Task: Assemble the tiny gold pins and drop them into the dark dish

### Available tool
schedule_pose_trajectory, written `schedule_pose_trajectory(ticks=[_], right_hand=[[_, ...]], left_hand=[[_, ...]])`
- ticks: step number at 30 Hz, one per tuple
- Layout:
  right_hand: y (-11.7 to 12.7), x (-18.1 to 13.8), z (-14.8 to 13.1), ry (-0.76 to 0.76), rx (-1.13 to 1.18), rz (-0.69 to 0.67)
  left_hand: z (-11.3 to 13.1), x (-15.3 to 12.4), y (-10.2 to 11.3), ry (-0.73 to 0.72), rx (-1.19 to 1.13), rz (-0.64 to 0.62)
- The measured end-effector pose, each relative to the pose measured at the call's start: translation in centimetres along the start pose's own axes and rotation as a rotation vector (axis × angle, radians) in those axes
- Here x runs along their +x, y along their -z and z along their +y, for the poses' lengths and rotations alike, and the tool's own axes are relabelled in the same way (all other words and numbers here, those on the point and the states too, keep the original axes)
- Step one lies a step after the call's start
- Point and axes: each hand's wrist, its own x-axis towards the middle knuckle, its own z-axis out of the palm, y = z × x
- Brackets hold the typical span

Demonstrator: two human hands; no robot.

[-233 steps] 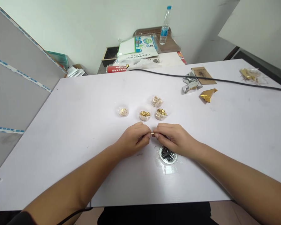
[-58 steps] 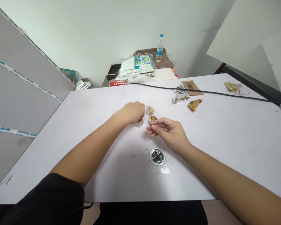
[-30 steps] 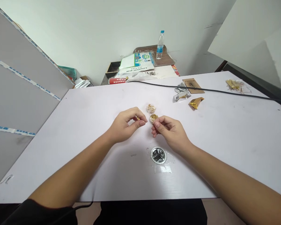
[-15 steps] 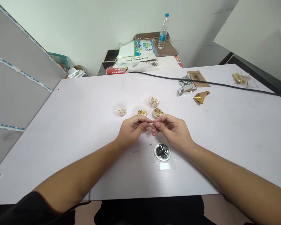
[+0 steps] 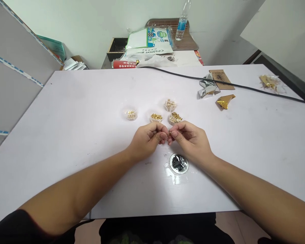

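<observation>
White flat tabletop (image 5: 73, 135), clear round plastic cups (image 5: 170, 109) of gold-coloured metal bits (image 5: 156, 116) from 10 to 1 o'clock of my hands, silver-rimmed black disc (image 5: 179, 164) at 5. My right hand (image 5: 194, 139): thumb and index look clamped on one tiny gold-coloured metal sliver (image 5: 170, 132), between both hands. My left hand (image 5: 147, 139): fingertips bunched just beside it, can't tell if gripping. Step seems fingertip handling of that sliver; next move calls for a steady, fine pinch

A white table (image 5: 66, 101) stands near a pale wall (image 5: 78, 23), 1 grey partition (image 5: 5, 95) at the left.
</observation>
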Motion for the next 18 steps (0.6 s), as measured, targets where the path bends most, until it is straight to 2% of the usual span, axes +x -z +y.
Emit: schedule_pose_trajectory(ticks=[5, 18], right_hand=[[-0.20, -0.09, -0.19, 0.018, -0.007, 0.001], [-0.46, -0.28, -0.01, 0.019, -0.012, -0.005]], left_hand=[[-0.10, -0.12, 0.07, 0.042, -0.006, -0.041], [0.07, -0.05, -0.02, 0.034, -0.064, -0.074]])
